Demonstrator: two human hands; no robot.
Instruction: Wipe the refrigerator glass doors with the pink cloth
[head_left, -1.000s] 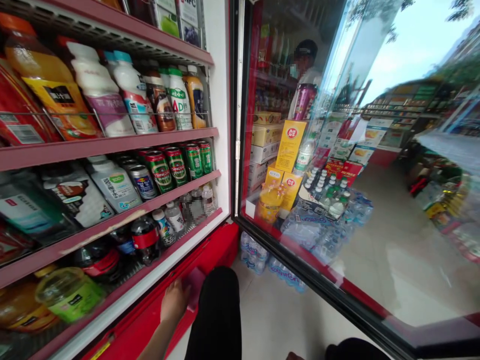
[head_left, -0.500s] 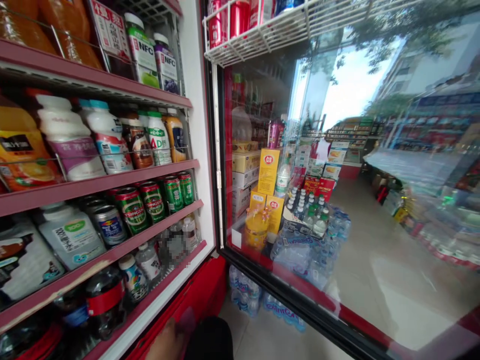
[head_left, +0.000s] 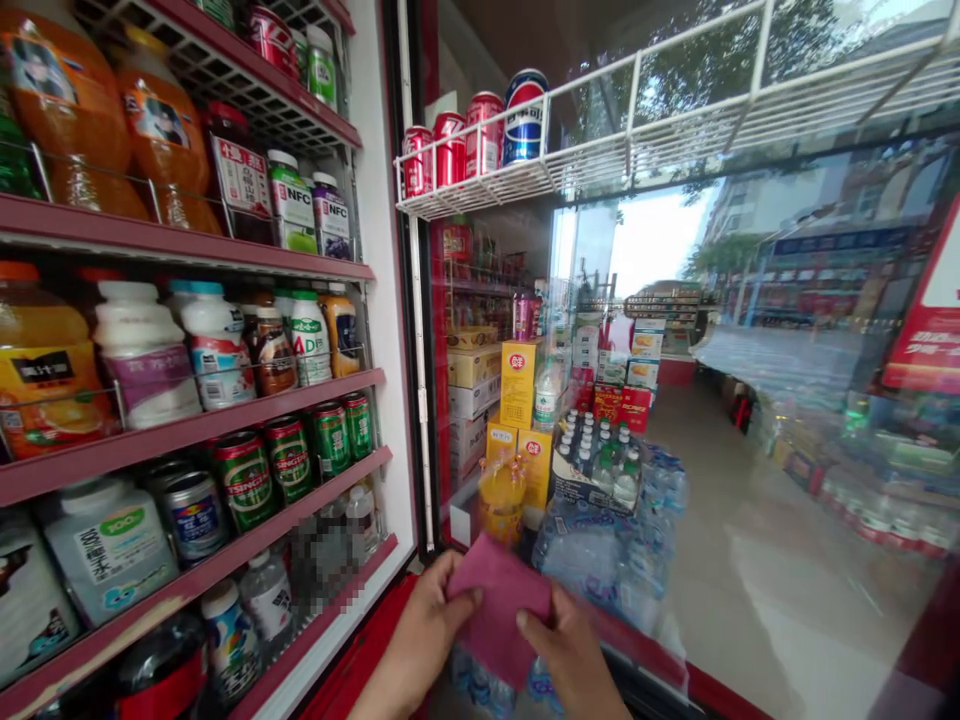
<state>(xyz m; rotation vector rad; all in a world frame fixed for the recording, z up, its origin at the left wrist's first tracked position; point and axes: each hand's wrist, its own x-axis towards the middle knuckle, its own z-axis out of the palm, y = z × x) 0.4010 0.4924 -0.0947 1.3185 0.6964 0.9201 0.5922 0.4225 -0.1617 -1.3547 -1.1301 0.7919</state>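
Observation:
Both my hands hold a dark pink cloth (head_left: 496,600) low in the head view, in front of an open drinks fridge. My left hand (head_left: 424,645) grips the cloth's left edge, thumb on top. My right hand (head_left: 574,660) pinches its lower right part. The cloth hangs just before the bottom of the open glass door (head_left: 675,420).
Fridge shelves (head_left: 187,430) on the left carry juice bottles, milk drinks, green cans (head_left: 289,455) and water bottles. A white wire rack (head_left: 480,190) on the door holds red and blue cans. Behind the glass are yellow boxes (head_left: 519,385) and shrink-wrapped water packs (head_left: 600,530).
The view has tilted upward. My left hand left the fridge's red base and rose with the cloth. My right hand came into view and took hold of the cloth too.

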